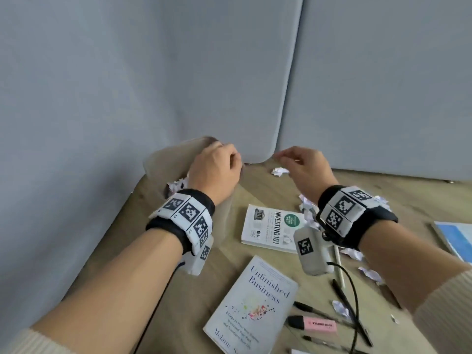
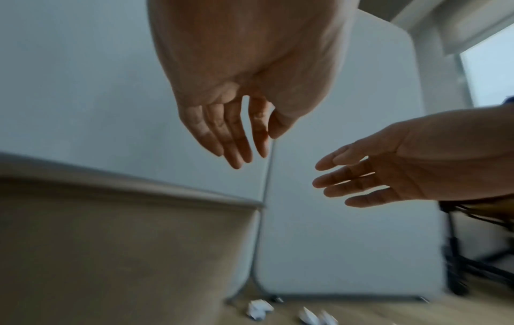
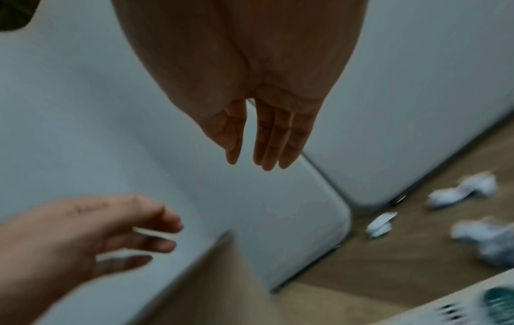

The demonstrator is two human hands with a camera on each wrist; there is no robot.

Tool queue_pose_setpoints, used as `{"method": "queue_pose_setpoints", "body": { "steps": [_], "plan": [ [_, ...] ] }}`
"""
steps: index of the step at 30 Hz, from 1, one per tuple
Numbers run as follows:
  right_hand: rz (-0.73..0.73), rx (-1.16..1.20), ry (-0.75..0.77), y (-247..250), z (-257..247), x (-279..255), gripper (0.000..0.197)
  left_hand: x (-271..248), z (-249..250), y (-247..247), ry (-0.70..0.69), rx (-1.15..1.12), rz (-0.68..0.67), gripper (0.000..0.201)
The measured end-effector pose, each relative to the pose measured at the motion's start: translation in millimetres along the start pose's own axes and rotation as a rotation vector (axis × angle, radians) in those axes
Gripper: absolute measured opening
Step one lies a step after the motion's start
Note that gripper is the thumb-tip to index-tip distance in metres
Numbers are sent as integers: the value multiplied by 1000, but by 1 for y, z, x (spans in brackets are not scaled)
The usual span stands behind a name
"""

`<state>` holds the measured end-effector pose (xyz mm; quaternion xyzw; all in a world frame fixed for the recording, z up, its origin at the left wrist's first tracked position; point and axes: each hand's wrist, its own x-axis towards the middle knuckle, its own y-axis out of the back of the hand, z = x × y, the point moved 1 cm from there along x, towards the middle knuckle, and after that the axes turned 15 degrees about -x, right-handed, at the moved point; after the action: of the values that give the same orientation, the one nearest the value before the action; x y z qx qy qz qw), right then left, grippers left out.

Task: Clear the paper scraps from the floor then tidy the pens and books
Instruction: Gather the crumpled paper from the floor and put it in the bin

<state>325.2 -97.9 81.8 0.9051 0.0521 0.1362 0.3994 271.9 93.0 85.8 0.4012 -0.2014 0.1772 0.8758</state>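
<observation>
- At centre left of the head view: beige bin (image 1: 163,159) against the grey-blue partition (image 1: 102,85), crumpled paper (image 1: 176,186) showing inside it just under the left wrist.
- Left hand (image 1: 217,169) over the bin's opening; in the left wrist view its fingers (image 2: 236,140) hang straight and loose, holding nothing, with the bin's rim (image 2: 139,184) below and to the left of them.
- Right hand (image 1: 304,167) just right of centre, level with the left and apart from it; in the right wrist view its fingers (image 3: 272,140) point down, straight and together, holding nothing.
- One paper scrap (image 1: 280,171) on the wooden floor (image 1: 396,195) just left of the right hand, below the fingertips and not touched by them.
- Further scraps (image 1: 310,213) partly hidden under the right wrist band, others (image 1: 370,273) towards the lower right edge, all well clear of the fingers.
- White book (image 1: 273,228) marked "Investing 101" at centre, a second book (image 1: 251,307) marked "Unfinished Business" at lower centre.
- Black pens (image 1: 351,312) and a pink highlighter (image 1: 313,324) lying loose at lower right, beside the second book.
- Blue book (image 1: 454,238) at the right edge.
</observation>
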Motion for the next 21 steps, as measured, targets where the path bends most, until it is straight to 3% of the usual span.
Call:
{"method": "queue_pose_setpoints", "body": {
  "steps": [2, 4, 7, 10, 13, 18, 21],
  "plan": [
    [-17, -135, -66, 29, 39, -34, 16, -13, 31, -37, -63, 34, -211, 21],
    [-51, -246, -145, 54, 82, -73, 16, -28, 55, -73, -89, 54, -517, 22],
    [-78, -363, -297, 90, 151, -133, 14, -40, 90, -107, -75, 69, -886, 25],
    [-118, -460, -454, 120, 210, -198, 18, -47, 124, -133, -208, 266, -1051, 26],
    [-199, -553, -615, 137, 247, -259, 16, -53, 167, -168, -474, 486, -1186, 27],
    [-496, -606, -786, 126, 276, -336, 26, -106, 215, -213, -779, 495, -1389, 27],
    [-543, -628, -829, 101, 277, -361, 38, -155, 213, -232, -907, 473, -1511, 26]
  ]
}}
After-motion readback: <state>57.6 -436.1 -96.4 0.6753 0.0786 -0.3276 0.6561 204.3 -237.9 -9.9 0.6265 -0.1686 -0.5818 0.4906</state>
